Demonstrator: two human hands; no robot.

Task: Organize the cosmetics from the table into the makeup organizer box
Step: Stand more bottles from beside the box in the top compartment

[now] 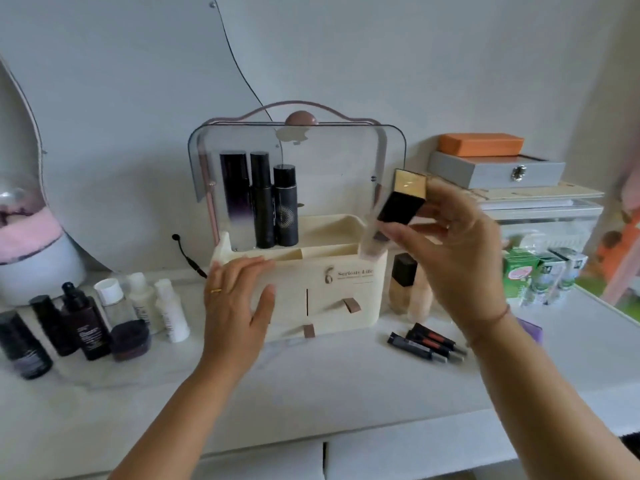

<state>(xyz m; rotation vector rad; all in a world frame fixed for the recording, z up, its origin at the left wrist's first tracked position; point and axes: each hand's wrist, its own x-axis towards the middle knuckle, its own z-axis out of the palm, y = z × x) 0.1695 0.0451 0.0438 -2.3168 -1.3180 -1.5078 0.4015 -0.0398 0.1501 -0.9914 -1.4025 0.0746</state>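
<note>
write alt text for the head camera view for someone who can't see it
A person's right hand holds a foundation bottle tilted over the cream makeup organizer box, while the left hand rests on its front. Three dark bottles stand inside; more cosmetics sit on the white table.

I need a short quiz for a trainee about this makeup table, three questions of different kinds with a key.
1. True or false: the right hand holds a foundation bottle with a black and gold cap, tilted above the organizer box.
2. How many tall dark bottles stand inside the organizer, behind its clear lid?
3. Where do the lip gloss tubes lie? A) inside the box B) on the table, right of the box C) in the left hand

Key: 1 true; 2 three; 3 B.
</note>
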